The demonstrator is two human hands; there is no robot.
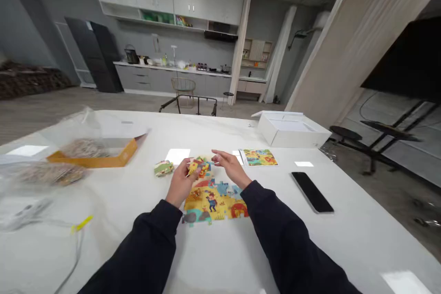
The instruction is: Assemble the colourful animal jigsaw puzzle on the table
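Fingers [190,171] of our left hand [181,183] were curled and pinched on a stack of puzzle pieces [200,166], which we held just above the far edge of the assembled puzzle [215,200]. Our right hand [230,167] was loosely open, palm turned inward, with its fingertips [217,157] near the far side of the held pieces; we could not tell whether they touched them. It gripped nothing.

The assembled puzzle lay flat on the white table [344,234], between our two dark sleeves, close to the near edge. Its picture showed a yellow ground with blue, red and teal figures. Its upper part was hidden behind the hands.

Further notes on the table:
- A small heap of loose pieces [163,168] sat just left of our left hand, apart from it.
- A printed picture card [259,157] lay beyond our right hand, flat.
- A black phone [312,192] lay face up to the right, well apart from the puzzle.
- An open white box [291,131] stood at the far right.
- An orange box lid [99,158] rested at the far left, with a clear bag of pieces [82,148] in it.
- A second clear bag [48,173] lay at the left edge, near a white cable [74,248] with a yellow tag.
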